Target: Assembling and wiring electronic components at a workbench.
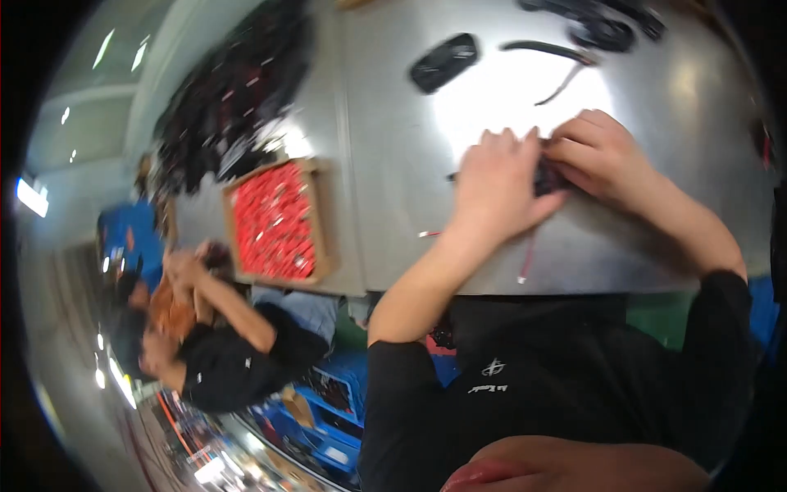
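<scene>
My left hand [500, 180] lies along the left side of a small black part [543, 178] on the metal table, fingers forward and thumb under its near side. From the right, my right hand [602, 154] bends its fingers down onto the same part. Both hands cover most of it, so its exact kind is hidden. A thin red wire [529, 256] with a white connector trails from under my hands toward the table's near edge. Another short lead with a white-and-red end [429, 234] sticks out by my left wrist.
Beyond my hands lie a black oval case [444, 62], a black curved strip with a cable [548, 51] and more black parts [602, 33]. At left stands a cardboard box [322, 221] of red pieces, near a dark heap [238, 90]. A co-worker [246, 353] works beside it.
</scene>
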The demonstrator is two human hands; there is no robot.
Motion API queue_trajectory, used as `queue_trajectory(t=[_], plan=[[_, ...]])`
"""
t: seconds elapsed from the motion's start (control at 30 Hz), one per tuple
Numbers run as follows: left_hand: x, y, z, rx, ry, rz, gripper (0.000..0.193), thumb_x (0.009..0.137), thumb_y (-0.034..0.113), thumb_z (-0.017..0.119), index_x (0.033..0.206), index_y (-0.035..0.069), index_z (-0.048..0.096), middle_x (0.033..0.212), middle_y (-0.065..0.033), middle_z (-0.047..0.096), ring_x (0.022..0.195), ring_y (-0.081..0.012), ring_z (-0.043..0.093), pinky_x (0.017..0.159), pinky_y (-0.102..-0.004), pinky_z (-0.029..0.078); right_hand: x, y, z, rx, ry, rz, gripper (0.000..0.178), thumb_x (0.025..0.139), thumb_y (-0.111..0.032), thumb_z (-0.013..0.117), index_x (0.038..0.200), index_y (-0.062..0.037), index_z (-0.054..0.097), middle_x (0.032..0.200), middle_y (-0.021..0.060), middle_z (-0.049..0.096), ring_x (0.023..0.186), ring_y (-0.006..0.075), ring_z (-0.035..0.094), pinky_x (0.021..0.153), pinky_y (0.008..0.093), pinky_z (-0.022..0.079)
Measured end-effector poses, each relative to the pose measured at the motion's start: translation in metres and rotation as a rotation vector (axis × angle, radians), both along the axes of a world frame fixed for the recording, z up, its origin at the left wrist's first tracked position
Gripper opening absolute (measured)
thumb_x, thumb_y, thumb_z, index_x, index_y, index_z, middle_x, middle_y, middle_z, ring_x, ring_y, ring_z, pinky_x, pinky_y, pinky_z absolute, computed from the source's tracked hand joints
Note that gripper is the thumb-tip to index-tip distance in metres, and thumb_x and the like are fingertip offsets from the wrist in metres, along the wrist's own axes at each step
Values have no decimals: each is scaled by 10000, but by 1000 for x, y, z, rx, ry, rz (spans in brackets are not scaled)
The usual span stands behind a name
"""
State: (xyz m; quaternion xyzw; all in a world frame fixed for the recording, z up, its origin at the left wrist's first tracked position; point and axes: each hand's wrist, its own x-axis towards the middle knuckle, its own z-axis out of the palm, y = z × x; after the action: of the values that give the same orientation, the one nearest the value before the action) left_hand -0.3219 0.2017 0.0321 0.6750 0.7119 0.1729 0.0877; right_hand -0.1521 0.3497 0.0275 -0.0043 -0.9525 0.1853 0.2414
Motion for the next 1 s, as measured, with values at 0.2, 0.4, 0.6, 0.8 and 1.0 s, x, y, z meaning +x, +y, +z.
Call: queue_trajectory(t=[0.2,0.4,0.6,0.8,1.0], plan=[[3,-11,-2,-20,4,57,745,717,524,867,1254,64,632,1054,-141,635,1021,-325,606,825,-444,515,-3,-20,1,-115,25,1,263,729,48,771,955,-27,659,1034,111,666,902,324,643,782,423,535],[5,-8,-3,76,23,46,689,698,504,874,1190,82,639,1006,-117,638,975,-310,622,802,-438,532,-3,-7,2,-125,32,-1,260,712,56,762,926,-15,631,1021,123,671,935,332,662,791,421,539],[4,-6,-4,63,4,54,682,703,510,870,1177,74,647,1007,-127,655,970,-316,632,801,-442,537,-4,-15,6,-47,-2,-74,198,770,13,759,919,-31,635,1029,111,685,919,323,651,800,429,532],[4,-9,-6,10,22,78,680,728,543,837,1170,60,655,1031,-147,672,993,-334,639,827,-456,535,-12,-25,17,12,33,-25,199,756,15,727,937,-28,659,1022,97,686,904,310,643,798,426,521],[6,-7,-10,25,25,57,661,726,579,811,1109,57,679,1029,-143,678,1014,-321,630,829,-428,517,-6,-29,16,114,-6,-93,199,799,22,715,992,-17,688,1020,97,687,899,307,647,786,426,528]])
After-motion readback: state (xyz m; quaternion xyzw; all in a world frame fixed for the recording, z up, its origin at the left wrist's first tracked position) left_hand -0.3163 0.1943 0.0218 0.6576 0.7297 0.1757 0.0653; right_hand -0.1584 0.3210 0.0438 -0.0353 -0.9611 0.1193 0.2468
